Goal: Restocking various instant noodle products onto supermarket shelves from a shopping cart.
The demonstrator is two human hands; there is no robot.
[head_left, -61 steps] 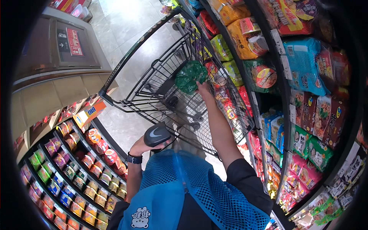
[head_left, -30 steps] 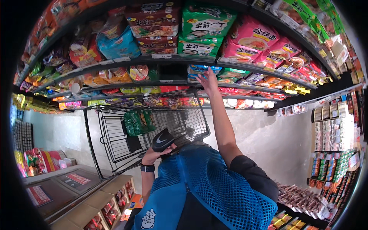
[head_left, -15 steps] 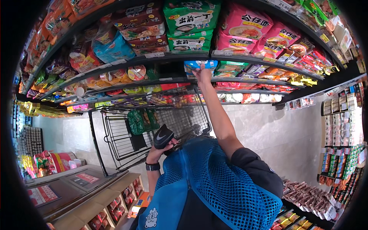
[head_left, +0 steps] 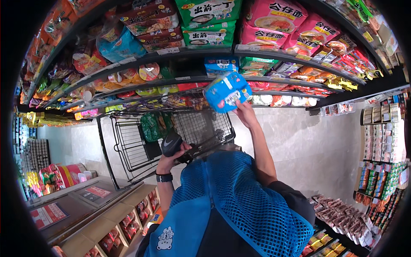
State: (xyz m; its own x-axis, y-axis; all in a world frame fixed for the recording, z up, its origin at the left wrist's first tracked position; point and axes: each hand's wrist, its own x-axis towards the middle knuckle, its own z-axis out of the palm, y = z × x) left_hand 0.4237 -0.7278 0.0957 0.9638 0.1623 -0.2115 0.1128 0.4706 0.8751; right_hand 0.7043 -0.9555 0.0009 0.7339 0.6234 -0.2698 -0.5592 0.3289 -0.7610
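The person's right hand (head_left: 245, 113) is holding a blue pack (head_left: 227, 92) by its lower right edge, fingers closing on it. The pack is tilting in the air in front of the shelves, beside the upper right corner of a wire cart (head_left: 204, 125); whether it is touching the shelf edge behind it, I cannot tell.

The left hand (head_left: 179, 153) is bending its fingers beside the cart's near edge. A black rounded thing (head_left: 171, 144) is covering part of it, so I cannot tell what the fingers are gripping. A dark band (head_left: 164, 177) is circling that wrist.

Inside the cart, a green bag (head_left: 150, 127) is resting near the middle, leaving bare mesh showing to its right. The cart is standing between the person's blue vest (head_left: 197, 184) and the shelves, its long far side running close along the shelf fronts.

Above, a dark shelf edge (head_left: 207, 52) is curving across the view. Green packs (head_left: 209, 34) and pink packs (head_left: 274, 33) are sitting over it. Below it, another blue pack (head_left: 221, 64) is standing beside a dark recess.

Outward, grey floor (head_left: 295, 137) is spreading from the right forearm toward racks (head_left: 381, 120) at far right, giving room there. At lower left, a brown cabinet (head_left: 92, 192) is bordering the cart's end.
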